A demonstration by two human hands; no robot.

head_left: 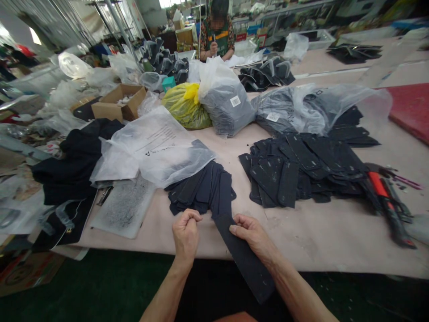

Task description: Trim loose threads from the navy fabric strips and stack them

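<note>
My right hand point(251, 235) pinches a long dark fabric strip point(243, 259) between thumb and fingers; the strip hangs down past the table's front edge. To its left, my left hand point(186, 235) is closed with the fingers curled in, apart from the strip, and whether anything small is inside does not show. Just beyond both hands lies a fanned pile of similar dark strips point(201, 190), partly under a clear plastic bag point(157, 147). Farther right spreads a larger heap of dark pieces point(278, 174) with small light marks near their ends.
A red-handled hammer point(385, 201) lies at the right. On the left are a whitish board point(124, 208) and black cloth point(73, 156). Filled plastic bags point(228, 103), a yellow bag point(186, 105) and a cardboard box point(117, 103) stand behind. Another person point(217, 36) is across the table.
</note>
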